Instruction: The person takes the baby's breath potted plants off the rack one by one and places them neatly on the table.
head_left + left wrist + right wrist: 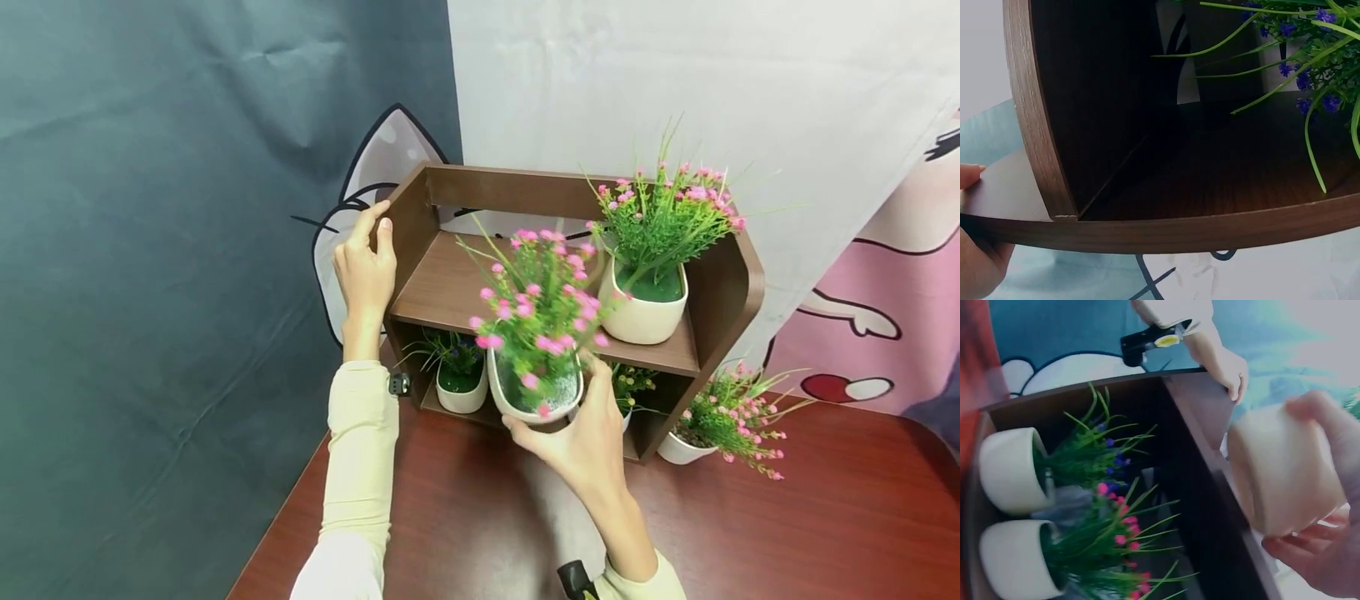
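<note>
My right hand [592, 433] grips a white pot [1291, 472] with thumb and fingers on either side. Green grass and pink flowers [543, 312] fill this pot, which is raised in front of the brown two-tier shelf [431, 287]. At the shelf's upper left, my left hand [367, 267] holds the side panel [1007, 187], thumb and fingers on opposite faces of it. Another pink-flowered plant in a white pot [643, 312] stands at the right end of the upper tier.
Below, the lower tier carries a purple-flowered plant [461, 387], a pink-flowered one [1019, 559] and a yellow-flowered one [630, 383]. Another pink-flowered plant [686, 448] stands on the reddish table [847, 500], right of the shelf. Printed cloth [600, 75] hangs behind.
</note>
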A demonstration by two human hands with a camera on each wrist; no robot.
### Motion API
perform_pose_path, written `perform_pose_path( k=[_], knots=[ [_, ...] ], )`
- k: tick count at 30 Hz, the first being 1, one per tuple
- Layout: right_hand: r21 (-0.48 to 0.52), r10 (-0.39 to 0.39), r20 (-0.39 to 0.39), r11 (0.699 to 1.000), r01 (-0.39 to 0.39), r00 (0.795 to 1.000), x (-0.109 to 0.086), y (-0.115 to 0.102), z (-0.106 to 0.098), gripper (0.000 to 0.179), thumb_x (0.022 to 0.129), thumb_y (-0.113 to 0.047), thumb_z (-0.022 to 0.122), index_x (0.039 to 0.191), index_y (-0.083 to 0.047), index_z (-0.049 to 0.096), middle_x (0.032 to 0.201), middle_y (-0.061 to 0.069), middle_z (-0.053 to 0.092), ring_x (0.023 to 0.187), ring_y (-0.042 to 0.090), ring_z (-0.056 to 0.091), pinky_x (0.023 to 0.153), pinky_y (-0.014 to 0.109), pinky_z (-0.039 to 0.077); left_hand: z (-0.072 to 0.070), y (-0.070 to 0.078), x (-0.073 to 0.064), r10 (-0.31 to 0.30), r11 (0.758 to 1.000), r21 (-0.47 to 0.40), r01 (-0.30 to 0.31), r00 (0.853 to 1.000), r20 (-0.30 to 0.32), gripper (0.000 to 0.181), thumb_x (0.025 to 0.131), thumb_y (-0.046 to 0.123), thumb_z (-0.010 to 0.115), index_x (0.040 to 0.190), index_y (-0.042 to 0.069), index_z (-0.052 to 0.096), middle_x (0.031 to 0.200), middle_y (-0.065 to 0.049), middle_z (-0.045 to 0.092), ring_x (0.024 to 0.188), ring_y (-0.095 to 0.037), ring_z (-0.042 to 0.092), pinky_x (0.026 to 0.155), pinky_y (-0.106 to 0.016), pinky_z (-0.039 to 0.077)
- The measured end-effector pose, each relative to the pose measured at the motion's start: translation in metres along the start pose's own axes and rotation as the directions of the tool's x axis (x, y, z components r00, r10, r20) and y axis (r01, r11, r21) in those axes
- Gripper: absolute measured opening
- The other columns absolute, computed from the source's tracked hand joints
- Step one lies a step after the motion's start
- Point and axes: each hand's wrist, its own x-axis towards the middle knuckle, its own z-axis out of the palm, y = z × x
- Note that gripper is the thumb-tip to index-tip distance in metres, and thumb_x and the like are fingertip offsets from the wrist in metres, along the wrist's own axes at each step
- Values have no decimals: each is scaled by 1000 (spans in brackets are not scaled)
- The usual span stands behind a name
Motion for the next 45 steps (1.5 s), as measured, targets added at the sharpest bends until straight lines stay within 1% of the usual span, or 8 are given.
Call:
perform_pose_path(
  k=[4, 12, 18, 23, 34, 38, 41, 45],
  knots=[
    [57, 16, 34, 998, -18, 999, -17, 15, -3, 100, 39, -43, 81, 121, -7, 35, 108, 10, 52, 95, 21, 50, 76, 36, 39, -1, -1, 1, -9, 1000, 4, 9, 1000, -15, 26, 87, 31, 45, 110, 28, 59, 97, -1, 63, 45, -19, 30, 53, -30, 29],
    [74, 17, 233, 997, -36, 972, -74, 66, -3, 109, 43, -41, 81, 133, -17, 24, 121, 3, 44, 105, 17, 45, 87, 27, 35, 2, -1, 0, -25, 1000, -18, 25, 1000, -9, 26, 87, 28, 46, 109, 28, 60, 102, 6, 61, 46, -17, 30, 55, -29, 30],
    [69, -18, 276, 998, -2, 961, -116, 99, -8, 114, 47, -36, 81, 137, -10, 16, 132, 7, 34, 115, 19, 37, 93, 16, 22, 3, -1, 2, -40, 999, -33, 40, 999, -1, 26, 87, 29, 45, 109, 28, 60, 106, 13, 58, 48, -17, 31, 59, -29, 32],
    [31, 48, 309, 998, -61, 950, -141, 117, -20, 109, 49, -33, 81, 135, -8, 20, 125, 12, 40, 110, 20, 40, 91, 12, 20, 1, -1, 4, -44, 999, -27, 44, 999, 1, 26, 88, 30, 44, 109, 28, 59, 107, 13, 58, 48, -19, 32, 59, -29, 31],
    [-153, 166, 174, 978, -140, 971, -173, 146, -58, 112, 37, -23, 85, 129, 3, 26, 107, 25, 49, 90, 35, 49, 82, 2, 18, 3, 0, 2, -39, 998, -40, 40, 999, 18, 26, 87, 31, 44, 109, 28, 59, 108, 16, 56, 50, -19, 34, 64, -30, 34],
    [-225, 226, 70, 952, -206, 972, -179, 159, -77, 101, 31, -16, 85, 116, 6, 34, 93, 25, 53, 79, 34, 52, 73, 11, 30, 5, 1, 4, -29, 999, -38, 29, 1000, 11, 26, 87, 31, 44, 109, 29, 59, 107, 17, 57, 47, -18, 30, 62, -30, 33],
    [-295, 295, -40, 909, -293, 955, -183, 170, -91, 92, 31, -13, 84, 108, 5, 36, 83, 25, 53, 69, 37, 52, 62, 24, 32, 5, 1, 5, -29, 999, -44, 30, 999, 12, 26, 87, 31, 44, 109, 29, 59, 107, 17, 57, 48, -18, 30, 63, -29, 33],
    [-329, 394, -179, 840, -432, 902, -186, 180, -109, 93, 34, -11, 82, 112, 5, 34, 83, 29, 51, 66, 41, 50, 55, 31, 30, 5, 1, 3, -40, 997, -61, 41, 999, 17, 26, 87, 29, 45, 108, 27, 60, 107, 16, 57, 54, -19, 37, 68, -29, 36]
  ],
)
